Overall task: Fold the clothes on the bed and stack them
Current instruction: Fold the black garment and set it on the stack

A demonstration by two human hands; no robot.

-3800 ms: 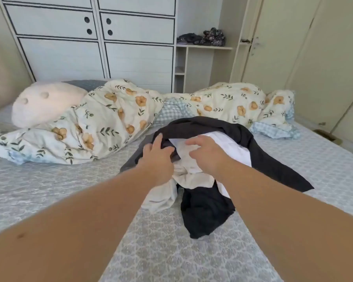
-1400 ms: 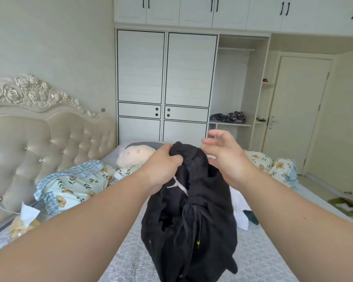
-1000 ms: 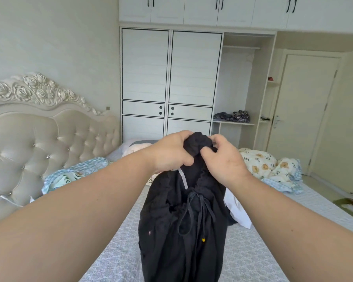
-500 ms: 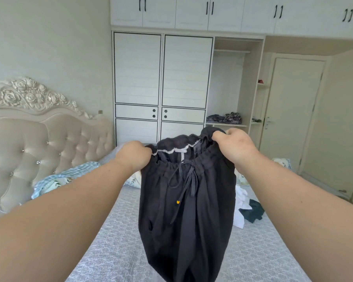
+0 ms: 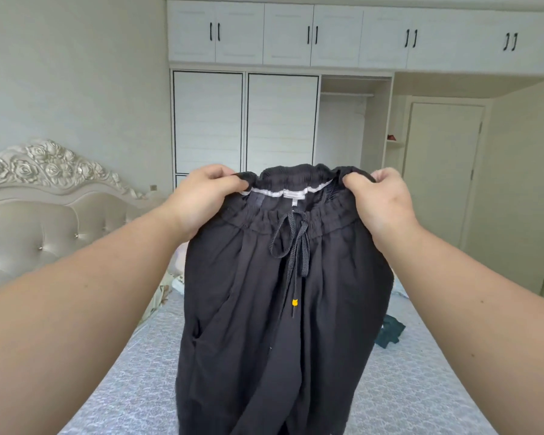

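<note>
The trousers [image 5: 283, 302] are hanging over the bed [image 5: 399, 400] between the left hand [image 5: 201, 199] and right hand [image 5: 380, 202], each gripping a waistband end, with the headboard [image 5: 44, 202] lying left, the wardrobe [image 5: 245, 120] standing behind and a garment [image 5: 390, 334] lying right on the bed.

The bed [image 5: 132, 381] is covered by a grey-blue patterned sheet and has a tufted, cream upholstered headboard [image 5: 44, 221] with carved rose trim along its top edge. Directly on the sheet, near the headboard end, lies a strip of floral bedding [image 5: 162, 298], only partly visible. On the side of the bed far from the headboard, a crumpled dark green garment [image 5: 390, 335] lies on the sheet, and beyond it, toward the far edge of the bed, a small patch of pale blue fabric [image 5: 401, 293] is visible, too small to identify.
</note>
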